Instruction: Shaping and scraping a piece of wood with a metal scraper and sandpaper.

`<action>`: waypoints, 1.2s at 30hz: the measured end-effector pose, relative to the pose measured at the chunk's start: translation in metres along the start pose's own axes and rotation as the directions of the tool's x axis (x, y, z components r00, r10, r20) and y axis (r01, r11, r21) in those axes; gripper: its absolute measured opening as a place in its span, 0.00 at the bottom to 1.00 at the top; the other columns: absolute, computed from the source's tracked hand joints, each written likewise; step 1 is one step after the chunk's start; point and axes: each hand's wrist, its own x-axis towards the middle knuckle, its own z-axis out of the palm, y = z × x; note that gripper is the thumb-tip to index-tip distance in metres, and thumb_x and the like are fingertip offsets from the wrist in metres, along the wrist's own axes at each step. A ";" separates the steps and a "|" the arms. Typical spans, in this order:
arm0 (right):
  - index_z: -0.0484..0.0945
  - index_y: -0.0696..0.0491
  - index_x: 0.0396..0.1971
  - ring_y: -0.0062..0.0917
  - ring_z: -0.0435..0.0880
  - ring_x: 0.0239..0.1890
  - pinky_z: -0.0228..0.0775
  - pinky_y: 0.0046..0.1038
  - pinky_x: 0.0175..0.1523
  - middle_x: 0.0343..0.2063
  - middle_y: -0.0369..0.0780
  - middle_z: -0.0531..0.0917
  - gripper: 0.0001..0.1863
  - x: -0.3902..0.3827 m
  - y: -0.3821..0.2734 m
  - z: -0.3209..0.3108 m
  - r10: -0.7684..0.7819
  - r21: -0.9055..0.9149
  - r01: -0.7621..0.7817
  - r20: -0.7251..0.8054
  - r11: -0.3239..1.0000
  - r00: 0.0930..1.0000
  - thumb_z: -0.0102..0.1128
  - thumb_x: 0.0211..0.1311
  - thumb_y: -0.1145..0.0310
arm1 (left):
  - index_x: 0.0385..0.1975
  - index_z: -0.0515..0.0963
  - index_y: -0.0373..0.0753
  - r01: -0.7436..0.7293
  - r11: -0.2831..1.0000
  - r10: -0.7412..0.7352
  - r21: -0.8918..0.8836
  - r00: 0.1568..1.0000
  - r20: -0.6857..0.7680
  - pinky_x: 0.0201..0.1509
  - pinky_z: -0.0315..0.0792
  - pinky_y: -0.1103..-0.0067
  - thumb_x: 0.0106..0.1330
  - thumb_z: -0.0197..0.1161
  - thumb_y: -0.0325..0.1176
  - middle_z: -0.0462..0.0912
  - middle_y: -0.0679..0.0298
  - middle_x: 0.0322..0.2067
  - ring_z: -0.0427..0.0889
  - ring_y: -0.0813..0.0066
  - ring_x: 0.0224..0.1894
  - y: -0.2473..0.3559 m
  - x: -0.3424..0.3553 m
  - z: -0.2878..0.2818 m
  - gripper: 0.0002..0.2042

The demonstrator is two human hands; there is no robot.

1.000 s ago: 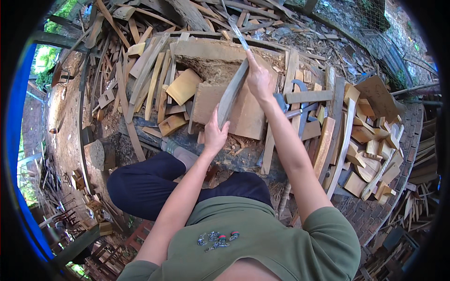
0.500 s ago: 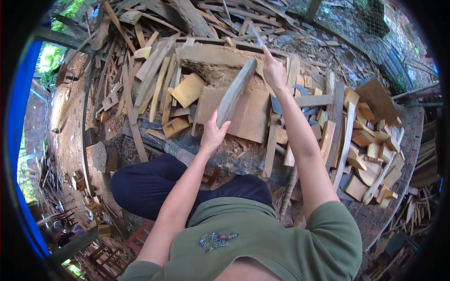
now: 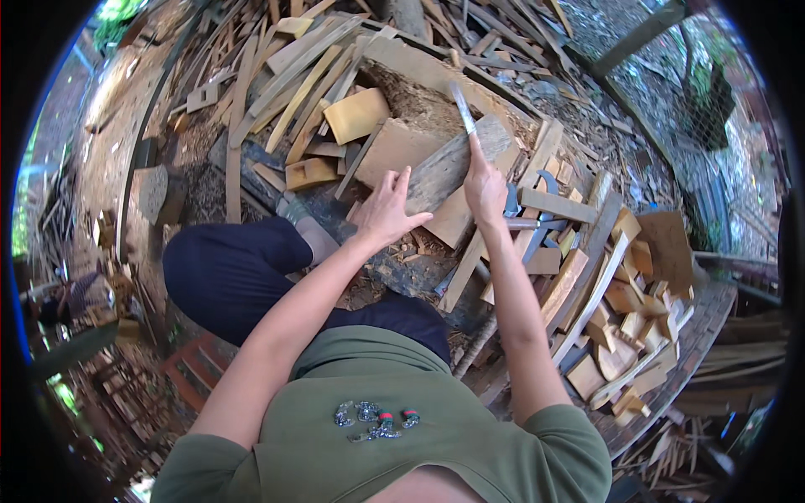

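A weathered grey board (image 3: 457, 163) lies slantwise over a brown wooden block (image 3: 394, 151), its broad face up. At its near end is my left hand (image 3: 387, 210), fingers stretched and thumb spread apart, straddling the end; whether it touches the wood is hard to tell. My right hand (image 3: 485, 191) is closed round the handle of a knife (image 3: 462, 109), which it mostly hides. The narrow, pale blade points up and away, over the board's far end and the hollowed, crumbly part of the block.
Right of the block lie curved blades (image 3: 547, 189) and a short wooden bar (image 3: 558, 204). Farther right is a heap of cut wood blocks (image 3: 625, 335). Long offcuts (image 3: 306, 96) and a yellowish block (image 3: 356, 116) are at the left. Wire mesh (image 3: 713, 109) stands at the far right.
The board has gone from being held up on edge to lying flat on the block. My left hand's fingers have spread. The knife has come down nearer the board, and the view has turned.
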 end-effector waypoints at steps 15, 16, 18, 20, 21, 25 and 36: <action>0.63 0.32 0.68 0.49 0.81 0.20 0.73 0.46 0.26 0.21 0.51 0.82 0.32 -0.028 -0.017 -0.006 -0.193 -0.059 0.194 0.015 0.979 0.981 0.48 0.64 0.73 | 0.67 0.51 0.29 0.185 0.981 -0.189 0.054 0.979 0.083 0.52 0.76 0.63 0.48 0.71 0.49 0.67 0.46 0.53 0.74 0.48 0.53 0.020 0.027 0.004 0.50; 0.63 0.33 0.68 0.49 0.81 0.20 0.74 0.47 0.27 0.23 0.52 0.82 0.32 -0.035 -0.023 -0.001 -0.112 -0.025 0.114 0.065 0.993 0.992 0.48 0.64 0.73 | 0.68 0.51 0.29 0.185 0.980 -0.192 0.075 0.975 0.112 0.53 0.76 0.63 0.49 0.71 0.49 0.67 0.46 0.53 0.74 0.48 0.54 0.018 0.027 0.004 0.50; 0.65 0.34 0.67 0.48 0.82 0.22 0.75 0.46 0.29 0.21 0.53 0.81 0.31 -0.055 -0.035 0.000 -0.078 -0.022 0.081 0.124 0.996 0.989 0.47 0.64 0.73 | 0.68 0.50 0.30 0.184 0.981 -0.190 0.063 0.975 0.117 0.53 0.76 0.63 0.49 0.71 0.50 0.68 0.45 0.54 0.75 0.48 0.53 0.015 0.026 0.006 0.51; 0.65 0.34 0.67 0.48 0.83 0.23 0.75 0.47 0.30 0.21 0.54 0.81 0.31 -0.066 -0.032 -0.006 -0.126 -0.002 0.127 0.117 0.992 0.985 0.47 0.64 0.73 | 0.68 0.50 0.30 0.189 0.981 -0.194 0.049 0.973 0.127 0.53 0.76 0.63 0.50 0.71 0.50 0.68 0.45 0.54 0.75 0.47 0.53 0.013 0.026 0.004 0.51; 0.65 0.34 0.67 0.49 0.83 0.24 0.75 0.47 0.30 0.21 0.54 0.81 0.31 -0.068 -0.029 -0.009 -0.175 0.017 0.175 0.115 0.985 0.978 0.47 0.64 0.73 | 0.69 0.49 0.30 0.188 0.981 -0.193 0.051 0.971 0.143 0.54 0.75 0.62 0.50 0.70 0.51 0.68 0.44 0.54 0.75 0.47 0.54 0.014 0.026 0.001 0.52; 0.65 0.33 0.67 0.49 0.83 0.25 0.74 0.47 0.30 0.24 0.54 0.82 0.30 -0.010 0.006 -0.003 -0.046 -0.037 0.045 -0.010 0.998 0.999 0.47 0.65 0.71 | 0.69 0.48 0.29 0.191 0.979 -0.201 0.072 0.962 0.184 0.55 0.75 0.62 0.50 0.70 0.51 0.68 0.43 0.54 0.75 0.46 0.55 0.021 0.029 -0.006 0.52; 0.62 0.31 0.68 0.49 0.83 0.24 0.75 0.47 0.27 0.23 0.52 0.81 0.32 -0.067 -0.014 -0.001 -0.075 -0.011 0.076 0.056 0.997 0.996 0.49 0.65 0.70 | 0.70 0.46 0.34 0.184 0.978 -0.205 0.103 0.944 0.259 0.50 0.78 0.60 0.47 0.70 0.50 0.70 0.40 0.53 0.80 0.44 0.50 0.014 0.009 -0.015 0.53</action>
